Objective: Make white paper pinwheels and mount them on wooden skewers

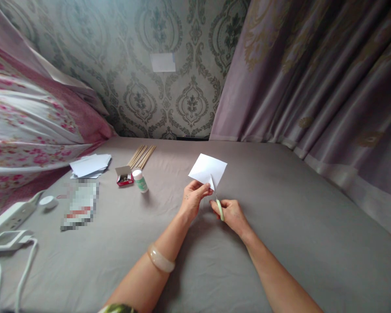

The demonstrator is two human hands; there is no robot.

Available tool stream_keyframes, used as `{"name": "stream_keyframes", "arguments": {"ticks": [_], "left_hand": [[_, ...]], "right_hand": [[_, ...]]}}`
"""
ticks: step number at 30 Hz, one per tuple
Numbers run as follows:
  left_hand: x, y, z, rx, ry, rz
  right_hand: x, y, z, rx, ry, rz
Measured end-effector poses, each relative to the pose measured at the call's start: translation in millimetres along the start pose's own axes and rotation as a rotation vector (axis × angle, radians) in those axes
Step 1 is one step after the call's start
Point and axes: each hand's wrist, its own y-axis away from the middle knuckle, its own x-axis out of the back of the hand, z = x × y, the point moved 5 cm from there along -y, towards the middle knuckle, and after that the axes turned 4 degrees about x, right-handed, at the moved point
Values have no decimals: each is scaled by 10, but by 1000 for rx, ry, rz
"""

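Observation:
My left hand [194,196] pinches the lower corner of a folded white paper [207,170] and holds it up over the grey bed sheet [280,226]. My right hand [232,213] is closed round the pale green handles of small scissors [217,202]. Their blades point up into the paper's lower edge. A pale bangle [160,259] sits on my left wrist.
To the left lie a stack of white papers [90,166], wooden sticks [142,156], a small red box [124,176], a white glue bottle [140,181], a blurred sheet [80,204], a tape roll [48,201] and a power strip [11,217]. Floral bedding is at the left, curtains at the right.

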Motion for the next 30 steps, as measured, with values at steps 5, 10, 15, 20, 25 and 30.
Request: {"name": "stream_keyframes", "arguments": {"ticks": [5, 10, 15, 20, 25, 30], "left_hand": [[13, -15, -16, -1, -8, 3], [2, -5, -1, -1, -13, 10], [-3, 7, 3, 1, -10, 15], [1, 4, 3, -3, -10, 8], [-13, 14, 9, -8, -8, 7], [19, -5, 31, -28, -10, 20]], "right_hand": [[0, 1, -4, -12, 3, 3], [13, 3, -27, -2, 7, 4], [19, 8, -25, -19, 11, 2], [19, 11, -32, -21, 2, 2], [17, 3, -13, -36, 4, 1], [-41, 2, -2, -1, 15, -104]]}}
